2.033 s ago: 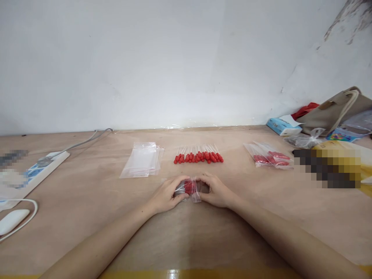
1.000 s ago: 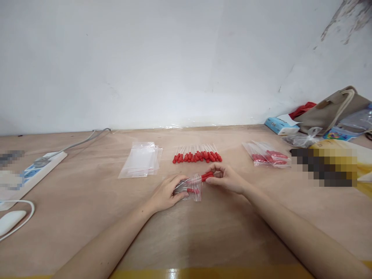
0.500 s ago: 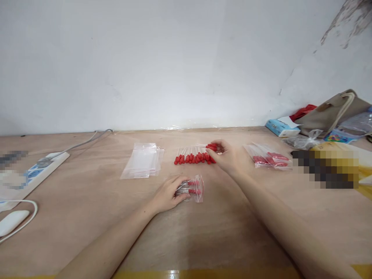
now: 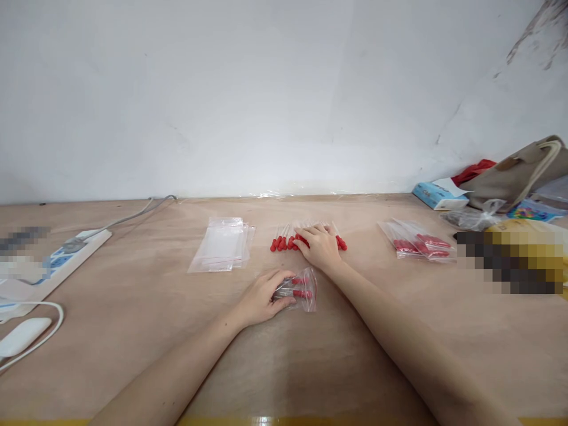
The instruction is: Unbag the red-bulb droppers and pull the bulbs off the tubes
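Note:
My left hand (image 4: 266, 299) is closed round a clear zip bag (image 4: 309, 290) holding glass droppers with red rubber bulbs, the bulbs toward the bag's right end. Beyond it, a row of glass droppers (image 4: 278, 243) lies on the table, red bulbs facing me. Over the middle of this row rests my right hand (image 4: 320, 245), palm down, fingers stretched out across the droppers and thumb beside the red bulbs. It hides several droppers, and what is under its fingers cannot be made out fully.
Flat clear bags (image 4: 217, 245) lie left of the row. Filled dropper bags (image 4: 421, 239) lie to the right. A power strip (image 4: 80, 263) with cables is at far left, near a white device (image 4: 24, 337). A tissue pack (image 4: 439, 194) and a handbag (image 4: 510, 177) stand at back right.
My right hand has moved left and down from the row's right end onto its middle; the red-bulbed dropper it held up no longer shows. My left hand keeps its bag. The view has shifted slightly.

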The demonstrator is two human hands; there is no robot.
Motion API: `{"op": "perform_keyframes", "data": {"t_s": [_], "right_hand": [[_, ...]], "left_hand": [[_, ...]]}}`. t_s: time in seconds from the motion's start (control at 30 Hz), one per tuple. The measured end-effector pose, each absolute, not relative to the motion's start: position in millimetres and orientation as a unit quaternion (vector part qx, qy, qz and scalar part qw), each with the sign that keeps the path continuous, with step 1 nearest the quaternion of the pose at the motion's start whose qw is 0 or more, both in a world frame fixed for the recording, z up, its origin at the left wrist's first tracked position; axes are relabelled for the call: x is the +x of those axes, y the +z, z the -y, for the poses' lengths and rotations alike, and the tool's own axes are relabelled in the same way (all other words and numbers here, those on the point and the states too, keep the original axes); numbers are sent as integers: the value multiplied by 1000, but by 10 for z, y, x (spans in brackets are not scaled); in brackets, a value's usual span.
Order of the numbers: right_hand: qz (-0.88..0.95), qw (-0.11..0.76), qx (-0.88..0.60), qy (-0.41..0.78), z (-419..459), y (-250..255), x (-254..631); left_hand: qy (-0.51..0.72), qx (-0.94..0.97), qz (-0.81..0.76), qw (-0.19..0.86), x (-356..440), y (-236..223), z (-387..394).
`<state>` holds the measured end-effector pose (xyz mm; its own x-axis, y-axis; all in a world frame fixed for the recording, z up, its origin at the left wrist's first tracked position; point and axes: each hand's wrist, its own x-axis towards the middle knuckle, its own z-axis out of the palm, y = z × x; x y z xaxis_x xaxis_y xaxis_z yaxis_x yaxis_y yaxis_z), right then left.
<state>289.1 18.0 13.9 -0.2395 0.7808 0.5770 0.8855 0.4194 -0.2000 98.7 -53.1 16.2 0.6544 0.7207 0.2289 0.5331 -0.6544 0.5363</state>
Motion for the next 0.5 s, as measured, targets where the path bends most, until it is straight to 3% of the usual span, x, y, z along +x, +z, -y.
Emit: {"op": "perform_keyframes", "data": {"t_s": [0.27,0.5], "right_hand": [[716,442,-540,-1,127,199,3081],[833,350,-402,151,617,105,3292]], "left_hand": [[227,876,-370,209,982,170,556],[236,871,-380,205,990,124,548]]}}
